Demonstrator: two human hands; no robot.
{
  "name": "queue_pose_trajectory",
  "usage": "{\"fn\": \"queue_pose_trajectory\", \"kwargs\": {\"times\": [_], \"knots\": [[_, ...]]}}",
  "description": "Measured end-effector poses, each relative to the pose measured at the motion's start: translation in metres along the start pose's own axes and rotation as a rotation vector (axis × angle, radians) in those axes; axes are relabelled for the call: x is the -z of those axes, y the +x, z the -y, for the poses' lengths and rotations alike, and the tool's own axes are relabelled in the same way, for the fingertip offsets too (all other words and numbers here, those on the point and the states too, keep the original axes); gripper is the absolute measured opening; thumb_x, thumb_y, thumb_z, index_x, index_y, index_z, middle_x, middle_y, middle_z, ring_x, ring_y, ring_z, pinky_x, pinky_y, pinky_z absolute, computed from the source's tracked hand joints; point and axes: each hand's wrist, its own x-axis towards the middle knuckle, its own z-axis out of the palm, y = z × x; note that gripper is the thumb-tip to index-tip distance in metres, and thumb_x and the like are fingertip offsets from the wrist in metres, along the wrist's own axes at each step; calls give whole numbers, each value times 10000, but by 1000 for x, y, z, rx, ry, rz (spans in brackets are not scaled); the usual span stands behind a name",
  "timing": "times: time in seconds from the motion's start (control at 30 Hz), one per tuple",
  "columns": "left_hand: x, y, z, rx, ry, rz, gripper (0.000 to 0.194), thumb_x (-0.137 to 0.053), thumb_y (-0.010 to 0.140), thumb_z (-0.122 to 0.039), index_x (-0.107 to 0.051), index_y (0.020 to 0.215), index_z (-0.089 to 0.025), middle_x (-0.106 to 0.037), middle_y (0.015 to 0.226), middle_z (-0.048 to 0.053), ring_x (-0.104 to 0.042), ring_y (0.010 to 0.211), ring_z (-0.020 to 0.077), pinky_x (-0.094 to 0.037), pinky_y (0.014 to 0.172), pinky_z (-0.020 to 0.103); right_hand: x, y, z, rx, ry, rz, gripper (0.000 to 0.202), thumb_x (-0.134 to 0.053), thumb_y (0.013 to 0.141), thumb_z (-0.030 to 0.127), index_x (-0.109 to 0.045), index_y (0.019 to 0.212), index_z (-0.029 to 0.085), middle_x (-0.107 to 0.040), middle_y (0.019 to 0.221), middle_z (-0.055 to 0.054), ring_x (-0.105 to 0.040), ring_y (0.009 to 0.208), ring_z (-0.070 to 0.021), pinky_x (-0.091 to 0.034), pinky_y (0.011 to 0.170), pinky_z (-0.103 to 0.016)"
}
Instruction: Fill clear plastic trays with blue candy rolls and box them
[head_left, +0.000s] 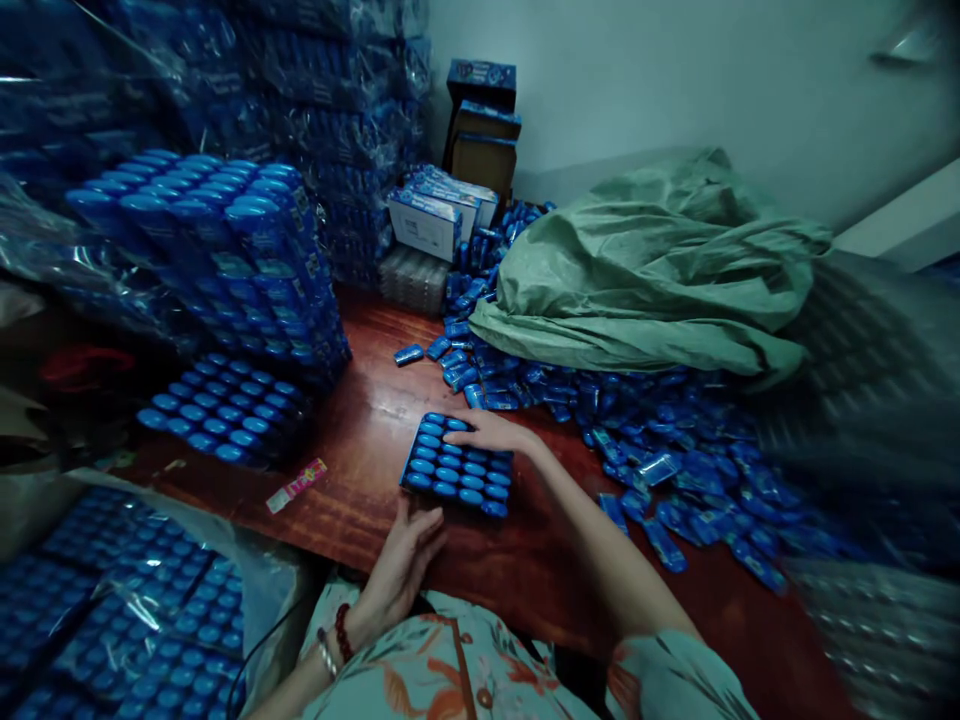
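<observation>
A block of small blue capped containers (450, 472), packed in rows, sits on the reddish-brown wooden table (367, 390) in front of me. My right hand (487, 432) reaches over its back right part, with fingers stretched out across the blue tops. Just off the block's front left corner is my left hand (409, 555), its fingers apart and nothing in them. Whether its fingertips touch the block I cannot tell. Many loose blue packs (660, 470) lie heaped to the right, and a single blue pack (409, 355) lies behind the block.
A tall stack of blue containers (247, 250) stands left, behind a low block (225, 405). A green cloth sack (645, 270) covers part of the heap. Cartons (484, 140) and clear plastic trays (412, 280) stand at the back. A pink strip (298, 486) lies near the edge.
</observation>
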Motion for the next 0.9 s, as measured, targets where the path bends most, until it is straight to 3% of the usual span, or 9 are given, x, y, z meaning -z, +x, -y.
{"fn": "queue_pose_trajectory", "kwargs": {"times": [0.17, 0.27, 0.33, 0.4, 0.5, 0.57, 0.63, 0.77, 0.9], "knots": [[3, 47, -24, -300, 426, -25, 589, -549, 811, -432, -360, 1339, -250, -438, 1381, 75, -377, 1292, 248, -309, 1064, 432, -49, -38, 21, -298, -118, -444, 495, -356, 928, 401, -361, 1361, 162, -532, 1285, -132, -519, 1154, -233, -391, 941, -365], [8, 74, -53, -349, 740, -39, 637, -484, 833, -497, -339, 1369, -185, -385, 1421, 105, -335, 1318, 255, -213, 1111, 418, -73, -63, 34, -487, -161, -478, 494, -320, 930, 454, -435, 1290, 135, -655, 1052, -158, -632, 939, -257, -451, 783, -355], [6, 87, -70, -406, 910, -38, 622, -413, 858, -521, -362, 1360, -158, -363, 1433, 114, -302, 1336, 253, -182, 1120, 413, -75, -76, 36, -548, -186, -471, 489, -316, 915, 511, -539, 1182, 168, -688, 912, -135, -652, 842, -261, -457, 728, -352], [1, 96, -78, -519, 1016, 1, 616, -396, 865, -515, -356, 1367, -159, -316, 1460, 98, -243, 1361, 243, -153, 1129, 400, -69, -83, 32, -592, -232, -596, 492, -313, 907, 531, -575, 1144, 189, -684, 912, -137, -642, 870, -263, -456, 746, -363], [-9, 101, -72, -552, 993, 174, 652, -421, 858, -496, -265, 1413, -191, -286, 1477, 71, -253, 1359, 220, -174, 1126, 371, -61, -79, 22, -474, -253, -798, 525, -316, 909, 517, -440, 1315, 207, -571, 1215, -136, -515, 1135, -265, -412, 901, -409], [-14, 102, -61, -498, 920, 245, 668, -435, 855, -487, -246, 1420, -185, -325, 1457, 86, -316, 1331, 217, -213, 1114, 364, -64, -67, 16, -310, -233, -782, 537, -309, 918, 491, -339, 1384, 226, -435, 1371, -98, -351, 1283, -257, -325, 1008, -452], [-18, 101, -51, -495, 880, 223, 669, -480, 838, -472, -298, 1399, -157, -360, 1435, 112, -342, 1315, 228, -222, 1110, 373, -73, -53, 11, -210, -209, -714, 516, -316, 922, 466, -365, 1371, 217, -401, 1394, -92, -284, 1317, -259, -269, 1047, -479], [-25, 102, -40, -577, 801, 93, 616, -537, 816, -422, -399, 1335, -121, -470, 1340, 143, -421, 1245, 238, -274, 1078, 375, -86, -37, -1, -140, -104, -675, 445, -348, 920, 447, -507, 1251, 197, -499, 1278, -104, -414, 1199, -241, -329, 1010, -451], [-32, 103, -37, -646, 703, 53, 462, -556, 806, -382, -526, 1203, -149, -613, 1118, 91, -549, 1063, 198, -386, 984, 340, -79, -34, -8, -107, -17, -685, 394, -405, 900, 443, -570, 1158, 193, -580, 1135, -94, -496, 1076, -230, -384, 952, -420]]}}
